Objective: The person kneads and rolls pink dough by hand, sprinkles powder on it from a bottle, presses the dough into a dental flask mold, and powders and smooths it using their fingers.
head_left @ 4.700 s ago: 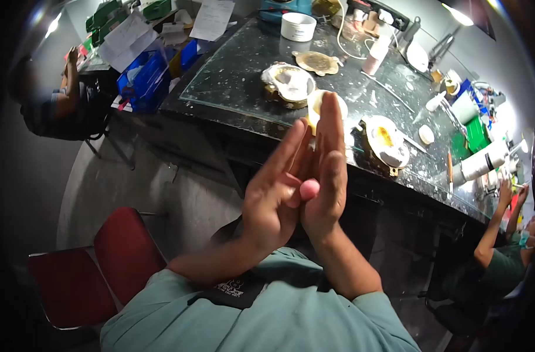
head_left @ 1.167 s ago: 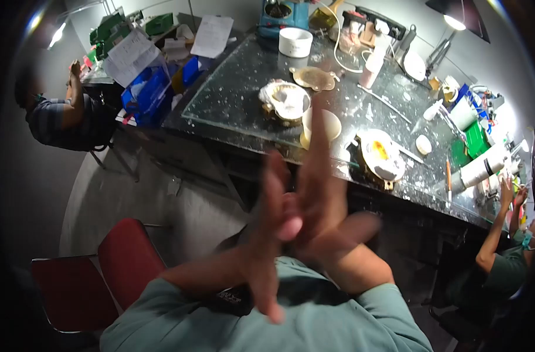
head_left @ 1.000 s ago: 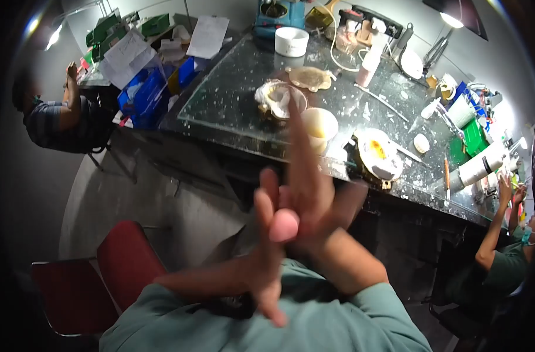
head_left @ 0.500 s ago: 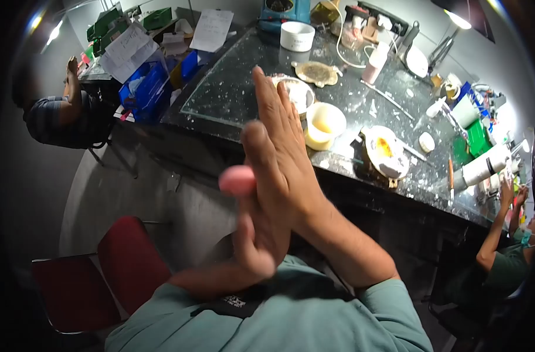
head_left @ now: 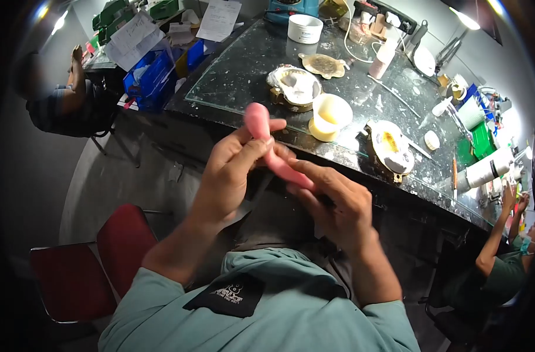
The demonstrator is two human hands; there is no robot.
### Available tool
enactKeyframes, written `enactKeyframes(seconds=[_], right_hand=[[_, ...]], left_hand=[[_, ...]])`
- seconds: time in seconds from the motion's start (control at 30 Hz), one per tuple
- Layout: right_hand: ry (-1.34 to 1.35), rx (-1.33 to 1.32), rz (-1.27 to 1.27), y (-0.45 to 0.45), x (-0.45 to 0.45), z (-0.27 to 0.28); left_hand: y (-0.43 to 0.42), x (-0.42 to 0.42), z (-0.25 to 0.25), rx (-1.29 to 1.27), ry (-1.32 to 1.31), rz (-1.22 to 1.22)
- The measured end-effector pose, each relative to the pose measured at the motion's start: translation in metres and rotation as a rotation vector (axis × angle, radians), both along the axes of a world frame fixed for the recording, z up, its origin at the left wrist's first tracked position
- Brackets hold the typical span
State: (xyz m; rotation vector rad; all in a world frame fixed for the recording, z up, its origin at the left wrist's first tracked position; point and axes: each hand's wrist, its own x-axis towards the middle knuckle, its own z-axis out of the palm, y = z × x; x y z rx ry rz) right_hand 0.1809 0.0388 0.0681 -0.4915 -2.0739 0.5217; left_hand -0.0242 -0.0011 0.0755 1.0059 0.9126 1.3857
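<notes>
A soft pink roll of dough-like material (head_left: pixel 288 172) stretches between my two hands, in front of the bench edge. My left hand (head_left: pixel 231 164) pinches it near its rounded upper end, which pokes up past the fingers. Around its lower right end close the fingers of my right hand (head_left: pixel 340 196). On the bench just beyond lie a metal flask half with white plaster (head_left: pixel 296 85), a translucent cup of yellowish material (head_left: pixel 330 117) and a second flask half (head_left: pixel 391 146) with a yellow-orange middle.
A white tub (head_left: pixel 304 29), a flat metal plate (head_left: pixel 324 66) and a pink bottle (head_left: pixel 383 58) stand farther back on the dark bench (head_left: pixel 232 76). Red chairs (head_left: pixel 126 246) are at lower left. One person (head_left: pixel 62 105) sits far left, another (head_left: pixel 496 264) at right.
My palms were pressed together with the pink material sticking out at the left. Now they are apart, and the material is a longer roll held at both ends.
</notes>
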Motion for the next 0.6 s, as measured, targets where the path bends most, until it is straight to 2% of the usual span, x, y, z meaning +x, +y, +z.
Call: enactKeyframes(seconds=[0.03, 0.07, 0.13, 0.17, 0.2, 0.27, 0.37, 0.4, 0.47, 0.5, 0.57, 0.6], right_hand=[[-0.1, -0.015, 0.046, 0.002, 0.007, 0.013], [-0.202, -0.038, 0.09, 0.004, 0.014, 0.023], [-0.324, 0.201, 0.191, 0.024, 0.02, 0.031], [-0.26, 0.294, 0.226, 0.032, 0.016, 0.041], [-0.236, 0.239, 0.236, 0.031, 0.014, 0.045], [-0.185, 0.131, 0.256, 0.029, 0.01, 0.052], [-0.228, -0.237, 0.281, 0.026, 0.013, 0.053], [-0.235, -0.335, 0.282, 0.026, 0.014, 0.054], [-0.324, -0.214, 0.275, 0.036, 0.022, 0.049], [-0.344, -0.236, 0.179, 0.031, 0.022, 0.055], [-0.263, -0.475, 0.134, 0.029, 0.022, 0.057], [-0.221, -0.59, 0.113, 0.029, 0.022, 0.058]], left_hand=[[0.002, -0.007, 0.0, 0.001, 0.204, -0.027], [0.0, -0.011, 0.0, -0.008, 0.266, -0.103], [-0.004, -0.016, 0.004, -0.017, 0.392, -0.269], [-0.006, -0.014, 0.006, -0.069, 0.261, -0.48], [-0.008, -0.015, 0.005, -0.09, 0.189, -0.564], [-0.019, 0.002, 0.008, 0.089, 0.243, -0.444], [-0.015, -0.002, 0.016, -0.167, 0.358, -0.416], [-0.015, -0.004, 0.017, -0.127, 0.448, -0.431], [-0.013, -0.007, 0.02, -0.044, 0.629, -0.463], [-0.014, -0.006, 0.03, 0.005, 0.877, -0.342], [-0.011, -0.003, 0.023, 0.222, 0.918, -0.029], [-0.012, -0.002, 0.022, 0.307, 0.901, 0.045]])
